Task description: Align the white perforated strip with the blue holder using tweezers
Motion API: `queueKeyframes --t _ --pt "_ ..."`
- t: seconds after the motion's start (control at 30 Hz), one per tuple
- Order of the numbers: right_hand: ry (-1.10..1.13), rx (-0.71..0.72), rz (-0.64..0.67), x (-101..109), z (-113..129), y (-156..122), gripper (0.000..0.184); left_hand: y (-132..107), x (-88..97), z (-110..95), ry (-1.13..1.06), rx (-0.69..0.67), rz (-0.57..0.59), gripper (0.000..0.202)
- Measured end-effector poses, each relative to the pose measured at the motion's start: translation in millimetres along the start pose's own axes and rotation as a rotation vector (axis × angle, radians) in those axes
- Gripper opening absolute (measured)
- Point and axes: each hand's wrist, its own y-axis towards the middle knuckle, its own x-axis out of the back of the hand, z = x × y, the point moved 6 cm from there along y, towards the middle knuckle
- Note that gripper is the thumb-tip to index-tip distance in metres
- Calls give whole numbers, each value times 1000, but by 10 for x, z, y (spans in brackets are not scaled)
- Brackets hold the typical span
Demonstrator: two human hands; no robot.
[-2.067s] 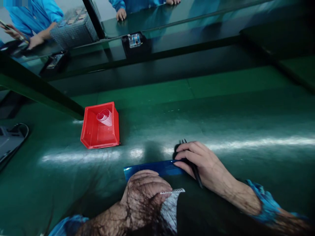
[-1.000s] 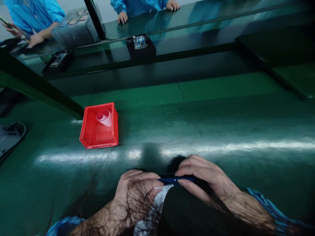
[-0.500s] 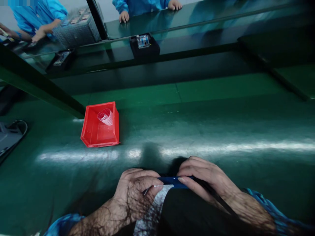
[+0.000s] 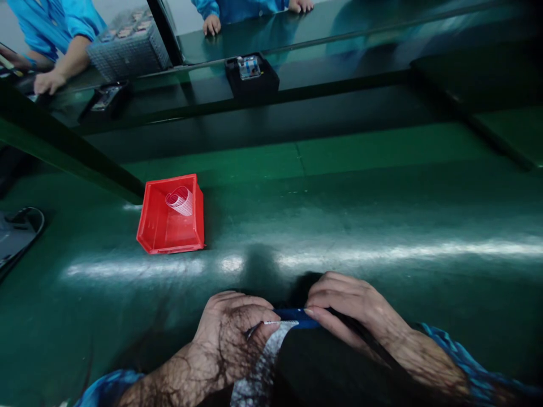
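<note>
Low in the head view, my left hand [image 4: 235, 325] and my right hand [image 4: 358, 308] pinch a narrow dark blue piece [image 4: 292, 314] from both sides. It has a small white dot, and its exact kind is not clear. Beside my left thumb shows a thin white toothed edge [image 4: 288, 323], which could belong to labels or to the piece. My fingers cover both ends, and a large dark shape [image 4: 322, 362] hides what lies below. Farther left on the green table [image 4: 373, 209] is a red bin [image 4: 169, 229] with a curled white-and-red label sheet [image 4: 180, 201] inside.
Beyond the table runs a dark line carrying a black tray [image 4: 254, 79] with a device and another black tray [image 4: 104, 102]. A green post [image 4: 76, 150] rises left of the bin. A grey device [image 4: 17, 234] sits far left. Two co-workers in blue stand behind, near a grey crate [image 4: 131, 48].
My hands and the blue piece stay nearly still. The co-worker at far left has moved a hand left and down. The middle tray has shifted slightly right.
</note>
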Motion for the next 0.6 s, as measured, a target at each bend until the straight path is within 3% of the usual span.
queueKeyframes --t 0.43,0.6 --pt "44 12 -4 -38 47 -18 15 -24 -117 -50 -135 -44 146 8" --pt "89 -30 1 -82 -3 -42 11 -39 -108 -51 -168 -68 126 9"
